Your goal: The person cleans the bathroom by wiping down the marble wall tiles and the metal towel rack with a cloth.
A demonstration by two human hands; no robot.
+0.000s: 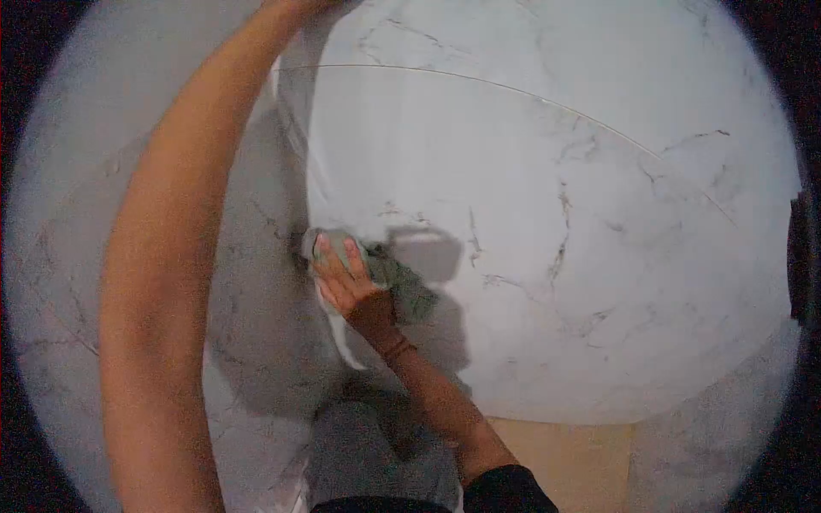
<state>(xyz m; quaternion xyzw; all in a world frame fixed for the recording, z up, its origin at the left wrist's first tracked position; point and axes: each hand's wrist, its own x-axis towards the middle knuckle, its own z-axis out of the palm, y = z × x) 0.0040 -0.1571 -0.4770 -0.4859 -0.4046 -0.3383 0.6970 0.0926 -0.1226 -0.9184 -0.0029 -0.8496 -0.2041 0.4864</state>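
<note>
My right hand point(346, 278) presses a grey-green cloth point(410, 286) against the white marble-patterned surface point(513, 214). Its fingers lie stretched over the bunched front of the cloth, while the rest trails to the right under my wrist. Just beside the fingers runs the border where the bright white area meets a greyer, shadowed one. My left arm reaches up past the left side to the top edge of the view. Only a sliver of my left hand point(315, 3) shows there; its fingers are out of frame, so what it touches is hidden.
A thin seam line point(547, 101) curves across the white surface. Grey marbled surface point(256, 333) lies on the left in shadow. Below right is a tan panel point(560, 457), and a dark object point(800, 256) stands at the right edge. My grey-clad leg point(376, 453) shows at the bottom.
</note>
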